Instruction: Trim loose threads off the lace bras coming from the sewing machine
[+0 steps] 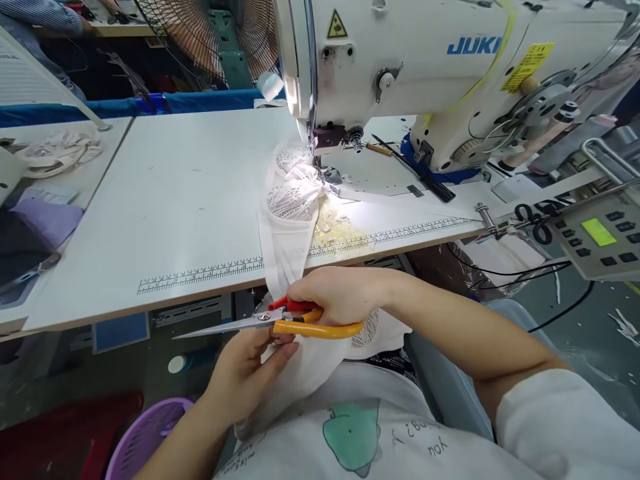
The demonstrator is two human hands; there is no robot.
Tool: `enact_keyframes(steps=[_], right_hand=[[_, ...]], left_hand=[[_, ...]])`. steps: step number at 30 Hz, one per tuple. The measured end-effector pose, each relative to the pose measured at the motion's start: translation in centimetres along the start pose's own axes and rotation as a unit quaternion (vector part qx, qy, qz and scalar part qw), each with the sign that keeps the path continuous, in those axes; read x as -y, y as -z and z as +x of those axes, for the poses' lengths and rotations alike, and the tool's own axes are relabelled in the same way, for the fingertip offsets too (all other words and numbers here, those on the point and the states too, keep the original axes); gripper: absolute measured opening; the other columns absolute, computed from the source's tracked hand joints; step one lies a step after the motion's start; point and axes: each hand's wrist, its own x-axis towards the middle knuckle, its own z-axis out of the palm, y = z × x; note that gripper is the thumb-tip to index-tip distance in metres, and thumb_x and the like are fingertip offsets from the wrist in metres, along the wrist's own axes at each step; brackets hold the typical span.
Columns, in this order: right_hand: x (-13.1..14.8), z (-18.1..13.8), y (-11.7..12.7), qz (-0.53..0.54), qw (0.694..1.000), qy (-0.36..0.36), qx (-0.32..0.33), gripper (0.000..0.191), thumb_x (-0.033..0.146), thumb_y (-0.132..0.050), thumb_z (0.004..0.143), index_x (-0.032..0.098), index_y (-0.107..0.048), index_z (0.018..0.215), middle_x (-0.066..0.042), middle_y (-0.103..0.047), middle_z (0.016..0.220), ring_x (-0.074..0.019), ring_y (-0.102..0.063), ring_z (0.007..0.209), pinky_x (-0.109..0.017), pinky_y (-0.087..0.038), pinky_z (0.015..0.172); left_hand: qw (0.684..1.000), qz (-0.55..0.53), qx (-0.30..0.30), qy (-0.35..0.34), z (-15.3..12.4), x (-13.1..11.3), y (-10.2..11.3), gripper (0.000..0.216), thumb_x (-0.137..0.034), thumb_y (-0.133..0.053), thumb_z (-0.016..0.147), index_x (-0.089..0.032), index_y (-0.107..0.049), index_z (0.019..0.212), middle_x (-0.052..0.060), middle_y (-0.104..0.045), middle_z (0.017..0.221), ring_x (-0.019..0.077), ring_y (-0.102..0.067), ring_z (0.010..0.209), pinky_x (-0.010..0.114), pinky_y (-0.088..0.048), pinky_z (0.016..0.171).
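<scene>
My right hand (pixel 336 293) is closed around thread snips (pixel 280 322) with an orange handle, a red part and steel blades pointing left, held just below the table's front edge. My left hand (pixel 247 373) is under the snips, pinching white fabric (pixel 285 247). That white lace garment hangs from the sewing machine's needle area (pixel 320 157) over the table edge down to my lap.
A white Juki sewing machine (pixel 425 67) stands on the white table (pixel 175 200), which has a ruler strip along its front. A control panel (pixel 600 240) and black scissors (pixel 533 220) are at right. A purple basket (pixel 145 433) sits lower left. A fan (pixel 210 40) stands behind.
</scene>
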Motion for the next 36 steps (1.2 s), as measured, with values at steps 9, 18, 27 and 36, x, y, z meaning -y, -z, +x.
enact_keyframes(steps=[9, 18, 27, 36], right_hand=[[-1.4, 0.4, 1.4, -0.02, 0.999, 0.025, -0.009, 0.023, 0.019, -0.051, 0.076, 0.02, -0.031, 0.064, 0.004, -0.041, 0.061, -0.01, -0.035, 0.053, -0.024, -0.026, 0.048], [-1.4, 0.7, 1.4, -0.008, 1.0, 0.023, -0.01, 0.024, 0.022, -0.051, 0.077, 0.02, -0.031, 0.064, 0.003, -0.044, 0.063, -0.0103, -0.037, 0.055, -0.025, -0.028, 0.05], [-1.9, 0.6, 1.0, -0.006, 0.997, 0.062, -0.038, 0.021, 0.016, -0.05, 0.074, 0.02, -0.031, 0.064, 0.003, -0.045, 0.063, -0.0107, -0.039, 0.055, -0.024, -0.027, 0.048], [-1.0, 0.0, -0.5, 0.027, 0.994, 0.025, -0.105, 0.019, 0.018, -0.054, 0.072, 0.02, -0.034, 0.069, 0.003, -0.047, 0.066, -0.0111, -0.042, 0.057, -0.022, -0.032, 0.05]], left_hand=[[0.974, -0.195, 0.087, 0.079, 0.5, 1.2, 1.3, 0.013, -0.026, -0.062, 0.077, -0.018, -0.057, 0.067, 0.002, -0.059, 0.073, 0.014, -0.052, 0.067, 0.022, -0.044, 0.061], [0.971, -0.196, 0.056, 0.126, 0.9, 0.9, 0.8, 0.016, -0.028, -0.067, 0.073, -0.019, -0.058, 0.064, -0.002, -0.054, 0.067, 0.0105, -0.047, 0.063, 0.019, -0.04, 0.058], [0.969, -0.179, 0.009, 0.169, 1.3, 0.0, 0.2, 0.018, -0.031, -0.074, 0.063, -0.019, -0.06, 0.062, -0.002, -0.055, 0.064, 0.0111, -0.048, 0.06, 0.019, -0.041, 0.055], [0.976, -0.13, 0.038, 0.169, 1.7, -0.7, -0.5, 0.028, -0.045, -0.067, 0.066, -0.017, -0.064, 0.06, 0.002, -0.056, 0.057, 0.0165, -0.049, 0.059, 0.027, -0.045, 0.057]])
